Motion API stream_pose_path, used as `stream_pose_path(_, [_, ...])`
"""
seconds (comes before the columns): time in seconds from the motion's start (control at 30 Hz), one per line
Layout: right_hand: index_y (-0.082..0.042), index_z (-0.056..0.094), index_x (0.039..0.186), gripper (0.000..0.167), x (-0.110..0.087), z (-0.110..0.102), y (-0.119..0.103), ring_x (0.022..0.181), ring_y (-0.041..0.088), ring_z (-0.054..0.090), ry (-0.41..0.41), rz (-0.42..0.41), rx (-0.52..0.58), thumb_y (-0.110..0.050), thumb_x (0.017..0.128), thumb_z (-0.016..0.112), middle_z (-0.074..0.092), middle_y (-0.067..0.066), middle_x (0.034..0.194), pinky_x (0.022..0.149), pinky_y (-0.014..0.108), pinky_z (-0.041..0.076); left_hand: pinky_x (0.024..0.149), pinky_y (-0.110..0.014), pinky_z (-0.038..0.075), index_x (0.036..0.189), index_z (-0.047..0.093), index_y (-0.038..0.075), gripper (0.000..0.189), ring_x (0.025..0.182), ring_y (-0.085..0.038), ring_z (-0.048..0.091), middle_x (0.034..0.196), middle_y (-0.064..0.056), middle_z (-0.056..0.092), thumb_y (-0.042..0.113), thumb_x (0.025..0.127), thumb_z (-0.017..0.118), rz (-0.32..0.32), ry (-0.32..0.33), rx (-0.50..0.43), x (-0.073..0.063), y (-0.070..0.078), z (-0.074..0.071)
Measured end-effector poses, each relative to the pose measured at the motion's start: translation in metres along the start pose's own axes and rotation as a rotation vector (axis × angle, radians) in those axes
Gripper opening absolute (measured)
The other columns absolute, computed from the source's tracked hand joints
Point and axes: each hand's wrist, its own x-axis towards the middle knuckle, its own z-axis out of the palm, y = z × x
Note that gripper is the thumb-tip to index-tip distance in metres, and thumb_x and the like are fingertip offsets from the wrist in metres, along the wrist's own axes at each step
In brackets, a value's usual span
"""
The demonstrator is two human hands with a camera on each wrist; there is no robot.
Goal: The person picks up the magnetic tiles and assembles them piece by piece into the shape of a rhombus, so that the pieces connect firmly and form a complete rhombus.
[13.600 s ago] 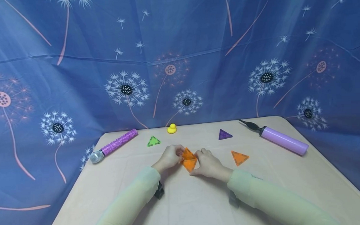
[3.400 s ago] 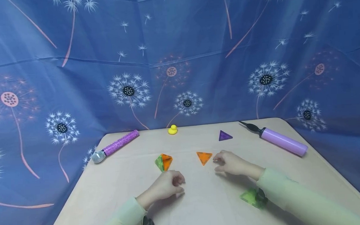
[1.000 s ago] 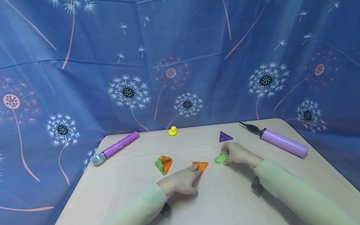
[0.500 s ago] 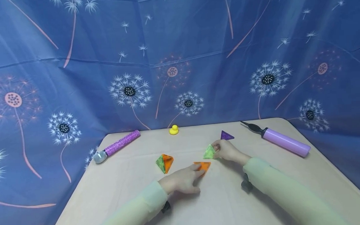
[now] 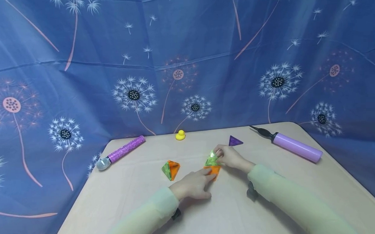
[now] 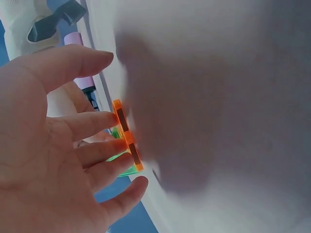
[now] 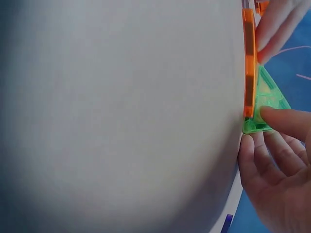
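My left hand (image 5: 192, 185) reaches over an orange triangular magnetic tile (image 5: 215, 168), its extended fingers pressing the tile to the table. In the left wrist view the fingertips meet that orange tile (image 6: 127, 135) and the thumb stays off it. My right hand (image 5: 233, 157) pinches a green triangular magnetic tile (image 5: 211, 161) between thumb and fingers. That green tile (image 7: 266, 92) rises from the orange tile's far edge, its lower edge right against it. To the left stands a pointed green and orange tile shape (image 5: 174, 169), touched by neither hand.
A purple triangular tile (image 5: 235, 140) lies just beyond my right hand. Along the back are a yellow rubber duck (image 5: 180, 135), a glittery purple microphone (image 5: 123, 151) at left and a lilac hand pump (image 5: 295, 147) at right. A blue dandelion-print cloth hangs behind the table.
Over the last second my right hand has brought the green tile leftward to the orange one, while my left hand stayed on it. Since the earliest frame, the green and orange shape has appeared at left.
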Motion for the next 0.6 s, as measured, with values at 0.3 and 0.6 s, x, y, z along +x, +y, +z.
stream_pose_path(0.3, [-0.011, 0.070, 0.091, 0.018, -0.0042, 0.0022, -0.0046, 0.089, 0.017, 0.067, -0.088, -0.137, -0.029, 0.005, 0.084, 0.078, 0.072, -0.001, 0.093, 0.085, 0.043, 0.056, 0.103, -0.047, 0.048, 0.154, 0.049, 0.019, 0.071, 0.140, -0.023, 0.046, 0.162, -0.004, 0.037, 0.038, 0.089, 0.071, -0.023, 0.011, 0.030, 0.0005, 0.0006, -0.0008])
stream_pose_path(0.6, [-0.011, 0.072, 0.097, 0.018, -0.0052, -0.0010, -0.0021, 0.093, 0.021, 0.069, -0.138, -0.138, -0.052, 0.002, 0.086, 0.077, 0.074, 0.001, 0.098, 0.090, 0.047, 0.056, 0.102, -0.044, 0.050, 0.153, 0.049, 0.021, 0.071, 0.139, -0.024, 0.047, 0.162, -0.008, 0.037, 0.038, 0.088, 0.071, -0.023, 0.021, 0.017, -0.0001, -0.0020, -0.0015])
